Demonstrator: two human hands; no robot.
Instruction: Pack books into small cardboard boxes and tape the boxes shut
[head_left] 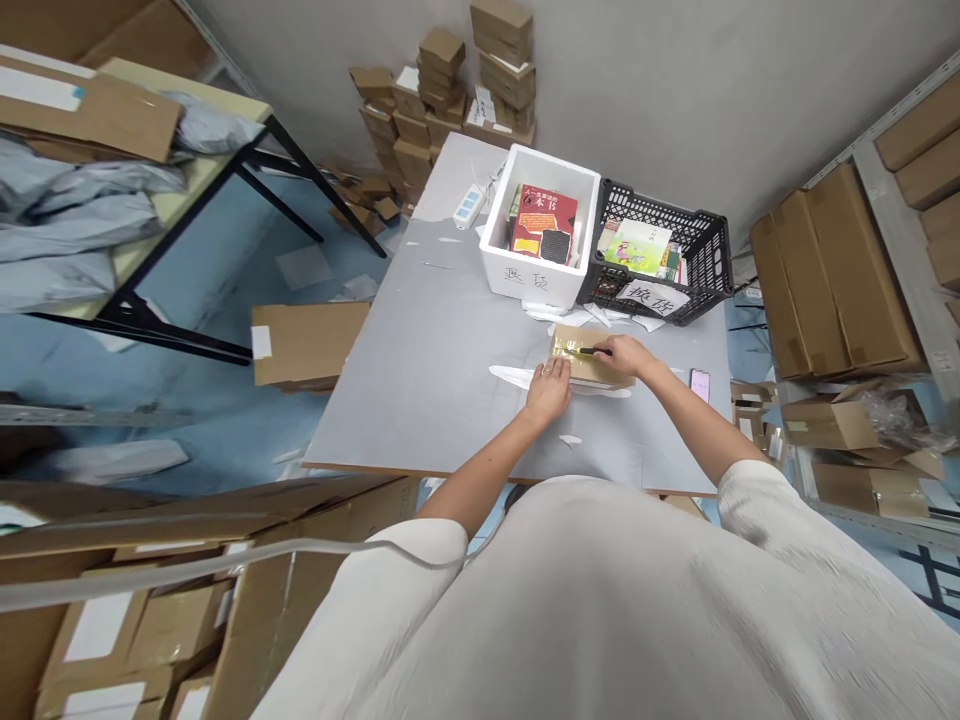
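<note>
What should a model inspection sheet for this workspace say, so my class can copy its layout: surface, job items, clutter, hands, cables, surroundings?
Surface: flat grey tabletop, bearing a white foam box and a black plastic crate, both holding books.
Job items: brown taped cardboard box; slim black-handled tool.
Clutter: torn white paper scraps; pink-screened phone.
Hands: left hand rests on the cardboard box; right hand grips the tool above it.
Cables: white power strip; pale cord lower left.
Surroundings: stacked brown cartons behind; grey plastic bags on the left table.
</note>
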